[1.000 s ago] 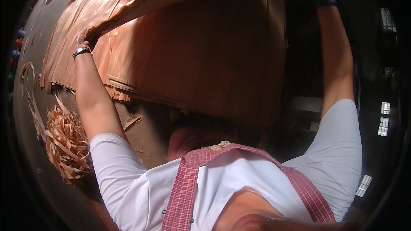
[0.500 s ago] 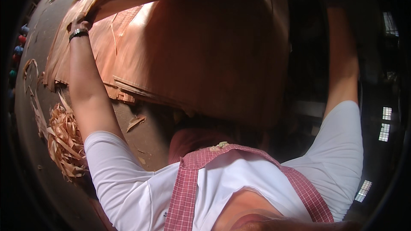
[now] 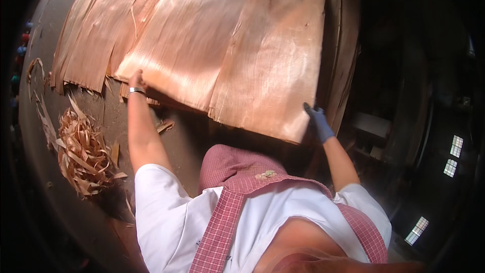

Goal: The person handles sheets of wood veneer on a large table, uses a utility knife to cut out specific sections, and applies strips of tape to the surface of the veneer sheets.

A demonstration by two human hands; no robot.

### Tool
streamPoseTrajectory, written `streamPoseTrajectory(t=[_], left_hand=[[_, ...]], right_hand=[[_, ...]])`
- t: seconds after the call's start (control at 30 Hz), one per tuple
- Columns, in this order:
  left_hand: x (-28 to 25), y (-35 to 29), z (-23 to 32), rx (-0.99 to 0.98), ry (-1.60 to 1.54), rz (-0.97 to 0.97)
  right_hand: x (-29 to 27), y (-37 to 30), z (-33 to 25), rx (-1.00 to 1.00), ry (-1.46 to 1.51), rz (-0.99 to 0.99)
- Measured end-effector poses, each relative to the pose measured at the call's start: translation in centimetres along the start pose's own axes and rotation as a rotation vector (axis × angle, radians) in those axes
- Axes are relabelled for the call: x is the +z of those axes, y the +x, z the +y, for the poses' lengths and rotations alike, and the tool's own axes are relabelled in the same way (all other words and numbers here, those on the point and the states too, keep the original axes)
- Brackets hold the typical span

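Broad, thin, pinkish-tan wood veneer lies before me over a stack, with a ragged lengthwise seam down its middle. Whether it is one split sheet or two overlapping ones I cannot tell. At its near left corner my left hand, bare with a metal band at the wrist, is closed on the edge. My right hand, in a blue glove with dark fingertips, grips the near right edge, its thumb side showing. The fingers under the veneer are hidden. Its near edge stands slightly above the stack, with shadow below.
More veneer sheets lie to the left, their near ends uneven. A heap of curled veneer strips sits on the floor at the left, and a loose scrap lies near my left forearm. Darker sheet edges show at the right.
The raised veneer has come down flat over the stack. Both hands have moved nearer to me and inward, and the right hand has come out of the dark.
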State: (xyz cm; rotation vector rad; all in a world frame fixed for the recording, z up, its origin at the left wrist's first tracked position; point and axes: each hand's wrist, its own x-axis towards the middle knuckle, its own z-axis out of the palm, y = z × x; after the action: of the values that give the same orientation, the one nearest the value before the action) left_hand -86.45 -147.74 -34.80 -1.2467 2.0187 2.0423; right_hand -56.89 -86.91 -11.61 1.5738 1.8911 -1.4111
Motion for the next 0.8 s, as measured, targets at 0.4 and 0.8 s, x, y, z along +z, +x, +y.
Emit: streamPoseTrajectory(t=[0.4,0.8], left_hand=[[15.1,-29.7,-14.7,0.96,1.301,-0.145],[19.2,-29.0,-13.0,0.593,1.345,-0.097]], right_hand=[[2.6,16.3,13.1,-0.035,-0.428,-0.087],[2.3,12.6,12.6,-0.379,-0.613,0.418]])
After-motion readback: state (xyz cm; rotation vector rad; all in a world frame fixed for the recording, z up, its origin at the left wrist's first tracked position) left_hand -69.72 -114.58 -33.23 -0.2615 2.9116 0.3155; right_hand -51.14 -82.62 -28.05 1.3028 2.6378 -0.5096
